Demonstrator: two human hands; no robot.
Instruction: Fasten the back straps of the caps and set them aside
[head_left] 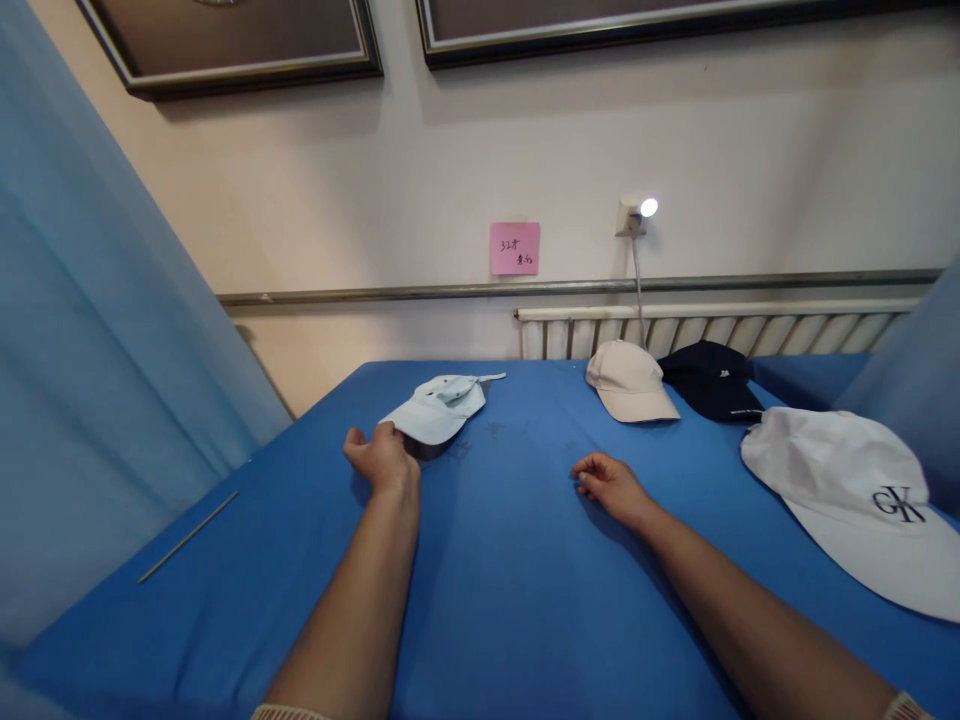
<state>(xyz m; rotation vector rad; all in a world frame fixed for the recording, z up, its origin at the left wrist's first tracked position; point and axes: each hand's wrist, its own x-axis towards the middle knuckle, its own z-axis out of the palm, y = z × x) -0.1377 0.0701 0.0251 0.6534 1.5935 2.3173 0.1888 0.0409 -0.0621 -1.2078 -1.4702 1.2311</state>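
A pale blue baseball cap point(435, 408) sits at the far left part of the blue-covered table, its strap end pointing right. My left hand point(384, 458) is closed at the left edge of its brim, which is tilted up a little over a dark shadow. The fingertips there are partly hidden. My right hand point(611, 487) rests low over the cloth, fingers loosely curved with a gap to the thumb and nothing between them. It is nearest to a cream cap point(628, 382), not touching it.
A navy cap point(709, 380) stands beside the cream one, and a large white cap point(847, 490) lies at right. A thin stick point(187, 537) is on the left. Behind are a radiator point(705, 333), a metal rail point(420, 294) and a lit plug point(636, 214). Blue curtains point(112, 330) flank the table.
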